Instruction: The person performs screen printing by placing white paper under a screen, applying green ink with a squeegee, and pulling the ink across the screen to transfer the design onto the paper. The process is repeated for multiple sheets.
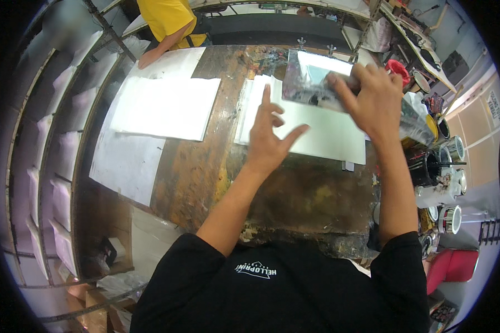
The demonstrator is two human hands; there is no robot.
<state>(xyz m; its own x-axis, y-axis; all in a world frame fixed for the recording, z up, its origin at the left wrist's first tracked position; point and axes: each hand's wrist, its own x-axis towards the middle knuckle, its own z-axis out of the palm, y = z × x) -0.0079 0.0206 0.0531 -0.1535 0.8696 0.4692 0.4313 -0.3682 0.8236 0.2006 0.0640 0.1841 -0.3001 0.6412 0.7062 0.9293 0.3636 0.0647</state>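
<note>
My left hand is open above the near left part of a pale sheet stack, index finger stretched forward and thumb spread. At the far right of the stack, my right hand is closed, its fingers curled round something dark that they mostly hide. Below that hand, a screen-printing frame with smeared ink and a pale mesh is tilted over the far part of the stack. Two metal clamps stand at the frame's far edge.
White sheets lie on the stained wooden table at left. Beyond them, a person in yellow rests a hand on the paper. A drying rack stands at left. Paint cans and a red chair are at right.
</note>
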